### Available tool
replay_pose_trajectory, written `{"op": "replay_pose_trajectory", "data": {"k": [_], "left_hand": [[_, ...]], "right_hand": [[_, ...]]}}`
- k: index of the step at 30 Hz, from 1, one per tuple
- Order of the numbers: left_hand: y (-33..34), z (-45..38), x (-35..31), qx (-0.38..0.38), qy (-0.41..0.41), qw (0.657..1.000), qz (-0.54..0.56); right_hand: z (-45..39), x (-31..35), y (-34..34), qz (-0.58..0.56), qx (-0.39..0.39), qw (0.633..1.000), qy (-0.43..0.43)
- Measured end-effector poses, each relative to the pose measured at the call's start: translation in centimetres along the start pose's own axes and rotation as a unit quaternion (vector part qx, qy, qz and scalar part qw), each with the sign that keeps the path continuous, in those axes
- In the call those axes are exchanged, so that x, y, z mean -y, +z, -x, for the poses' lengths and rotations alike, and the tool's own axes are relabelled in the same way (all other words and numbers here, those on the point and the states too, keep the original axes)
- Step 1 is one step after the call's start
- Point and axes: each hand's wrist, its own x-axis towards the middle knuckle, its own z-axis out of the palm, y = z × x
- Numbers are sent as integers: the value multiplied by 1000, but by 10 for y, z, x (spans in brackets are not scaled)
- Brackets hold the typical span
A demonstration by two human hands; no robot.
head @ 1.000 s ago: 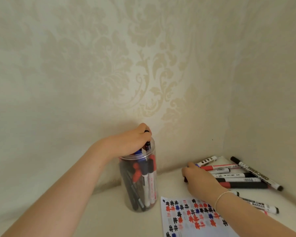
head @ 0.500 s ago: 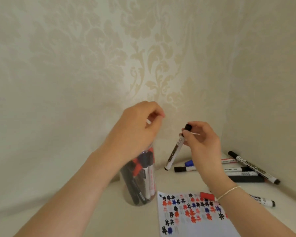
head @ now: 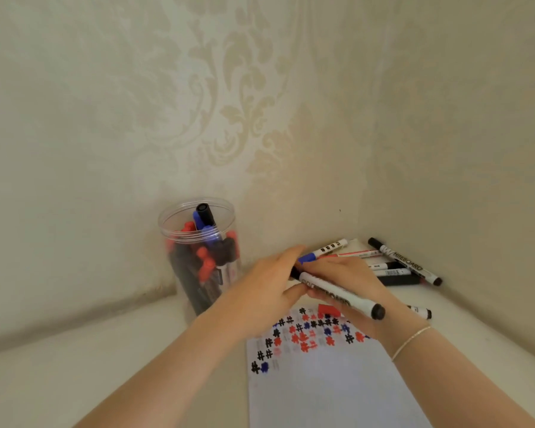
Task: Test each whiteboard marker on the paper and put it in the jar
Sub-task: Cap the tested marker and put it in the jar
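Gripping one black-capped marker (head: pixel 337 293) at centre frame, left hand (head: pixel 269 291) and right hand (head: pixel 343 282) both curl around it above the paper (head: pixel 322 381), right of the jar (head: pixel 198 251).

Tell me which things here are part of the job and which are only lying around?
Part of the job:
- black marker held in both hands
- paper
- jar
- loose markers in the corner

Only lying around:
- red cap on the paper
- bracelet
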Motion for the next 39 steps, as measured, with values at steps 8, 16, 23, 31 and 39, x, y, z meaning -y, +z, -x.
{"op": "replay_pose_trajectory", "data": {"k": [8, 16, 23, 31, 39], "left_hand": [[8, 12, 9, -14, -9, 999, 43], [12, 20, 5, 116, -70, 973, 188], [13, 24, 8, 33, -10, 989, 142], [8, 25, 2, 23, 21, 965, 262], [5, 35, 18, 88, -110, 981, 130]], "right_hand": [[3, -13, -4, 27, 86, 995, 31], [2, -12, 14, 127, -11, 987, -96], [4, 1, 14, 126, 33, 983, -133], [2, 3, 9, 88, 95, 985, -115], [3, -2, -5, 72, -49, 989, -122]]}}
